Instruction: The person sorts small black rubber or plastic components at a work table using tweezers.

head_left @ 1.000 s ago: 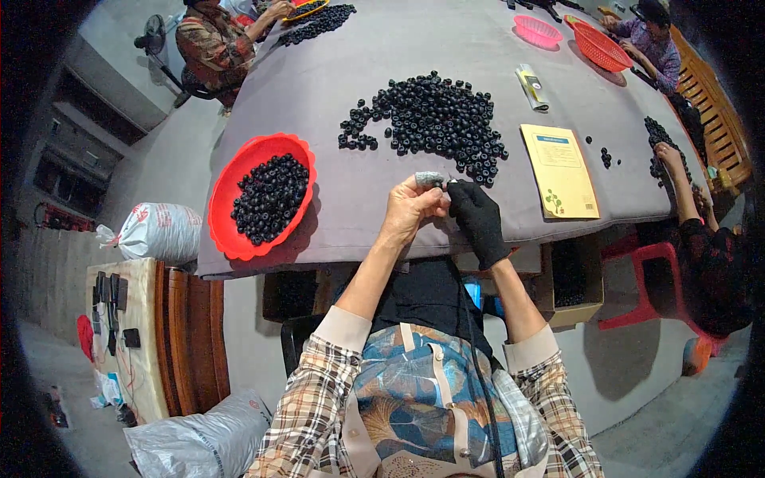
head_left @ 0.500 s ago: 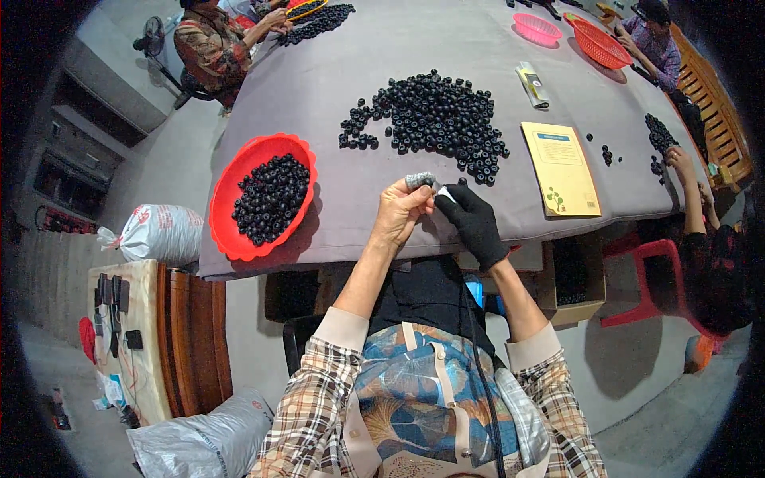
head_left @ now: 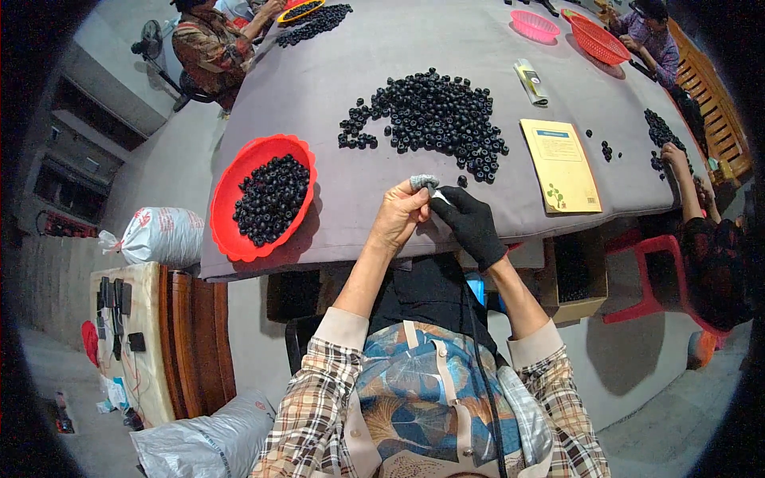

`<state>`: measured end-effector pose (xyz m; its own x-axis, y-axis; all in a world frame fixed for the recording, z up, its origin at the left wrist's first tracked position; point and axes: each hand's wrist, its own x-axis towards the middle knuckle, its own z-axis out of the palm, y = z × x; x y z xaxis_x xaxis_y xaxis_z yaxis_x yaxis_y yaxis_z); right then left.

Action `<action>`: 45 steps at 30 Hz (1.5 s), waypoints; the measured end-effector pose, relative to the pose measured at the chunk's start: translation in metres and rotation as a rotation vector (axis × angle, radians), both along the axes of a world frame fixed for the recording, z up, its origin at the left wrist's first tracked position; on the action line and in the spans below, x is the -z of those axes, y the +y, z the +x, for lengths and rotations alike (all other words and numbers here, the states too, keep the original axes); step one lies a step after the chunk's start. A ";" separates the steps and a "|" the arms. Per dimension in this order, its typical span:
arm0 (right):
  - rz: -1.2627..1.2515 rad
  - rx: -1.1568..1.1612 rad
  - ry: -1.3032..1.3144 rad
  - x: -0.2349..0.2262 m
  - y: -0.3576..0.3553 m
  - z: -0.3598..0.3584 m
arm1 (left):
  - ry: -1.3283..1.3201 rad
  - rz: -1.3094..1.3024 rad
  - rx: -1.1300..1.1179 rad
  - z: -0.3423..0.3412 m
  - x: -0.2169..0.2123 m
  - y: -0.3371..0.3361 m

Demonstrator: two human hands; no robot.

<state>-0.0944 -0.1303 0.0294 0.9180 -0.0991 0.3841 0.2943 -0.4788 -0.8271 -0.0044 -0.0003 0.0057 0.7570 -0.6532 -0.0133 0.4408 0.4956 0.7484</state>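
Note:
My left hand is bare except for a grey cover on one fingertip. Its fingers are pinched, and whatever lies between them is too small to make out. Against those fingertips is my right hand in a black glove, closed round a small white thing whose kind I cannot tell. Both hands are above the table's near edge. Just beyond them spreads a pile of small round black bead-like pieces, with one loose piece close to the glove. A red scalloped bowl of similar pieces stands to the left.
A yellow booklet and a pale packet lie right of the pile on the grey tablecloth. Other people sit round the table, near pink and red baskets. An open cardboard box stands below the right edge.
My hands stay together in nearly the same spot, with small shifts of the fingers. The gloved hand has moved slightly left. At the far right a person's head has shifted a little.

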 end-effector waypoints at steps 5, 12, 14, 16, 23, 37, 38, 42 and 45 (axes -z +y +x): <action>0.107 0.003 0.082 0.000 0.001 0.001 | 0.019 -0.007 0.022 0.000 0.000 0.003; 0.038 -0.010 0.022 0.004 0.000 0.001 | 0.019 -0.011 0.048 0.002 0.001 0.002; 0.010 -0.014 -0.028 0.008 0.000 0.002 | 0.020 -0.006 0.034 0.002 0.000 0.002; -0.051 -0.002 -0.066 0.010 0.000 0.002 | 0.021 0.003 0.036 0.002 0.000 0.003; -0.435 0.035 -0.286 0.012 -0.004 0.003 | -0.003 -0.023 0.067 0.003 0.001 0.005; -0.461 0.036 -0.162 0.014 -0.004 0.004 | -0.043 -0.004 0.056 0.001 0.001 0.006; -0.461 0.036 -0.162 0.014 -0.005 0.004 | -0.047 0.007 0.047 0.000 0.000 0.006; -0.523 0.048 -0.172 0.013 -0.005 0.003 | -0.069 0.030 0.047 -0.002 -0.002 0.006; -0.481 0.039 -0.159 0.014 -0.004 0.004 | -0.077 0.005 0.051 -0.002 -0.001 0.006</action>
